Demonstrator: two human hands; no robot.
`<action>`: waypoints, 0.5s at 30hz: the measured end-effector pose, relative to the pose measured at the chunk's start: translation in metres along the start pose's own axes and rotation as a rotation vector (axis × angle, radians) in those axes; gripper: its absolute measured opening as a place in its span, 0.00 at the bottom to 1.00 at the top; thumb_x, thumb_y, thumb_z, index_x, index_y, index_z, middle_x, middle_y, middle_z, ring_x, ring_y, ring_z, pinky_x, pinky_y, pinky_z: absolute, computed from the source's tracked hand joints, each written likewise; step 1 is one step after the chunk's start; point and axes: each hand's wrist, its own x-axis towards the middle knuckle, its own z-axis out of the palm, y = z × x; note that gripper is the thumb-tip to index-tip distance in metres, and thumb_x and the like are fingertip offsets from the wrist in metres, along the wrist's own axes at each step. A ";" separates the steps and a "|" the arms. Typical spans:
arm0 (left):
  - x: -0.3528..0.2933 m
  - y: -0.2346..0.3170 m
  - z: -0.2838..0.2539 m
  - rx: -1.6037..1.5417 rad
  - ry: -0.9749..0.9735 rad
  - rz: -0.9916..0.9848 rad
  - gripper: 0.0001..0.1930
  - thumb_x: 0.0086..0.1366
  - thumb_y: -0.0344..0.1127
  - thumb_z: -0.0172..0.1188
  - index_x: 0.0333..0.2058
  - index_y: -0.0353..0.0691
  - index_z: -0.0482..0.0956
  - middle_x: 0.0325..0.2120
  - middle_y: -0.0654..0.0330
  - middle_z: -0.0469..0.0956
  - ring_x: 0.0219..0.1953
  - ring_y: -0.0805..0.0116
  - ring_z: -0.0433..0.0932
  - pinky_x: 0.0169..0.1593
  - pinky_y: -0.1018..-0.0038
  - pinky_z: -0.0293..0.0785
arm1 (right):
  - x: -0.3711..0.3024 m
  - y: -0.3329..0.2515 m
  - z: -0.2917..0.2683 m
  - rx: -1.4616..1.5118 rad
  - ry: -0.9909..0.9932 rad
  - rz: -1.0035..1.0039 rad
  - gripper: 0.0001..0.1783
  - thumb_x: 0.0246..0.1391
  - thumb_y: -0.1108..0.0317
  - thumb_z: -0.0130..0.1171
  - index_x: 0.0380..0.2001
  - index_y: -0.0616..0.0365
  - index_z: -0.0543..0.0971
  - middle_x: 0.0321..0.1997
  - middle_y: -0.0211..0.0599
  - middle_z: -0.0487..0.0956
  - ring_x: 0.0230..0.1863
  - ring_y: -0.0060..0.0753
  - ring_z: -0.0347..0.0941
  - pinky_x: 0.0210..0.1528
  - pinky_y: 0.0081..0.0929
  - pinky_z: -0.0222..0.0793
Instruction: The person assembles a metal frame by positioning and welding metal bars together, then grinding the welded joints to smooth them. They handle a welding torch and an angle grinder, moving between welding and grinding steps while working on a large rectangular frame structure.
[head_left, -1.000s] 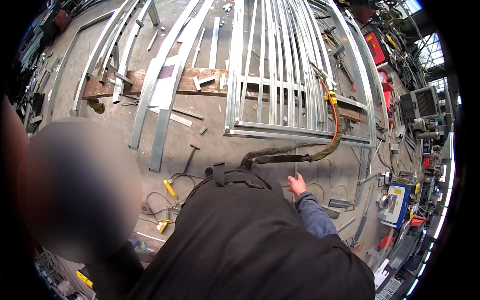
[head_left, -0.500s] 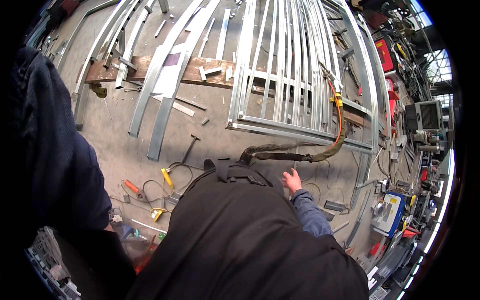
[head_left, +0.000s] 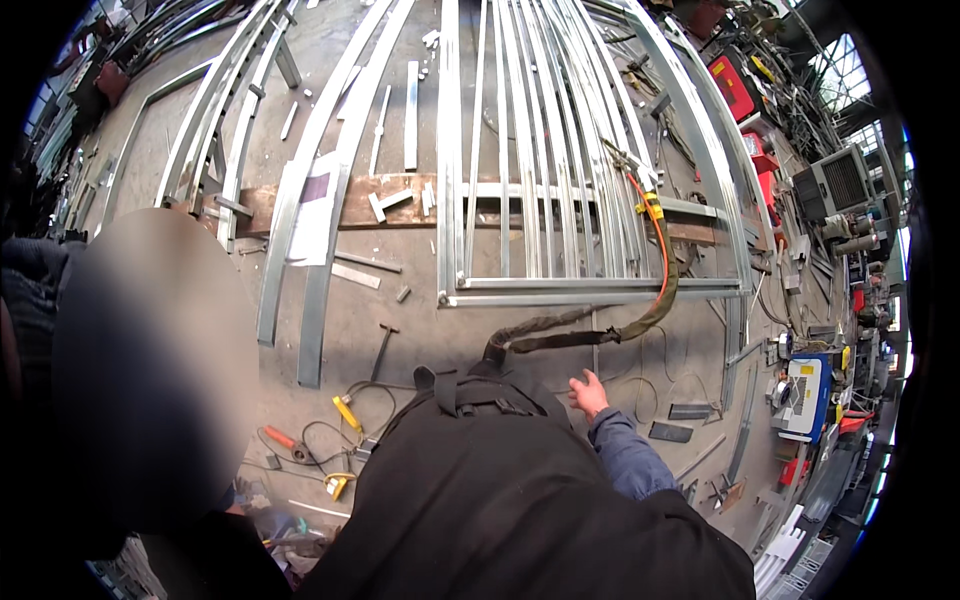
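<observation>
Closest in, the wearer's dark jacket fills the bottom of the view, and the right hand (head_left: 587, 392) pokes out past a blue sleeve (head_left: 625, 452) with fingers loosely spread, holding nothing. The left hand isn't in view at all, so I can't tell what it's doing.

Just ahead of that open hand is the olive fabric-sheathed hose (head_left: 560, 332), snaking across the concrete floor (head_left: 420, 335) and up onto the galvanised steel bar frame (head_left: 560, 285), where it continues as an orange cable (head_left: 655, 255) with a yellow clip.

Stuff that could go wrong, as I see it: the hose lies right in the walking line, so a foot could snag it and yank whatever it's hooked to on the frame. The black-headed hammer (head_left: 381, 350) and the yellow-handled pliers (head_left: 346, 412) with loose wires are also underfoot. The other person at left stands very close, so a swing of an arm could clip them.

Versus half a second ago: the hand sits a touch higher and nearer the hose, and the bystander has turned, now with the head towards the camera.
</observation>
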 end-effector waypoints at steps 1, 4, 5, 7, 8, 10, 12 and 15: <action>0.000 0.000 0.003 0.002 0.000 -0.010 0.22 0.78 0.42 0.51 0.61 0.34 0.75 0.56 0.48 0.77 0.54 0.57 0.79 0.62 0.61 0.74 | 0.001 0.004 0.000 0.007 -0.010 0.005 0.46 0.65 0.62 0.64 0.79 0.57 0.54 0.53 0.45 0.80 0.42 0.35 0.79 0.35 0.35 0.79; 0.001 0.003 0.012 0.018 -0.003 -0.034 0.22 0.78 0.43 0.51 0.61 0.34 0.75 0.56 0.48 0.77 0.54 0.57 0.79 0.62 0.62 0.74 | 0.003 0.003 0.004 -0.002 -0.046 0.008 0.46 0.65 0.62 0.63 0.79 0.57 0.52 0.59 0.48 0.78 0.48 0.40 0.81 0.38 0.37 0.80; 0.002 0.005 0.011 0.033 -0.004 -0.035 0.22 0.78 0.43 0.51 0.61 0.34 0.75 0.56 0.48 0.77 0.54 0.57 0.79 0.62 0.62 0.74 | 0.007 0.000 0.009 -0.019 -0.060 0.000 0.46 0.65 0.62 0.63 0.79 0.57 0.52 0.59 0.48 0.77 0.48 0.40 0.80 0.38 0.36 0.80; 0.004 0.010 0.014 0.057 0.000 -0.038 0.22 0.78 0.43 0.50 0.62 0.34 0.75 0.56 0.48 0.77 0.55 0.57 0.79 0.62 0.62 0.74 | 0.009 -0.006 0.014 -0.053 -0.078 -0.003 0.46 0.65 0.62 0.62 0.79 0.57 0.52 0.59 0.48 0.77 0.48 0.39 0.80 0.38 0.35 0.79; 0.004 0.015 0.016 0.069 0.003 -0.043 0.22 0.78 0.43 0.50 0.62 0.34 0.75 0.56 0.48 0.78 0.55 0.57 0.79 0.62 0.62 0.74 | 0.013 -0.003 0.014 -0.049 -0.089 -0.007 0.46 0.65 0.62 0.63 0.79 0.57 0.53 0.59 0.47 0.77 0.47 0.39 0.80 0.38 0.35 0.79; -0.009 -0.002 0.009 0.023 0.028 -0.044 0.22 0.79 0.43 0.50 0.62 0.34 0.75 0.56 0.49 0.78 0.55 0.58 0.79 0.62 0.62 0.74 | 0.011 0.013 0.005 -0.017 -0.052 0.012 0.45 0.65 0.62 0.63 0.79 0.57 0.53 0.57 0.46 0.78 0.45 0.38 0.81 0.37 0.35 0.79; -0.014 -0.010 0.009 0.017 0.041 -0.050 0.22 0.79 0.43 0.50 0.62 0.34 0.75 0.56 0.49 0.78 0.55 0.58 0.79 0.62 0.62 0.74 | 0.011 0.016 0.004 -0.018 -0.030 0.020 0.45 0.65 0.63 0.63 0.79 0.57 0.54 0.54 0.45 0.79 0.42 0.36 0.80 0.36 0.35 0.78; -0.008 -0.004 0.019 0.066 0.033 -0.079 0.23 0.79 0.44 0.50 0.62 0.34 0.75 0.57 0.49 0.78 0.55 0.58 0.79 0.62 0.63 0.74 | 0.012 0.008 0.013 -0.054 -0.088 0.020 0.45 0.64 0.62 0.64 0.78 0.57 0.55 0.50 0.42 0.80 0.39 0.33 0.78 0.36 0.35 0.78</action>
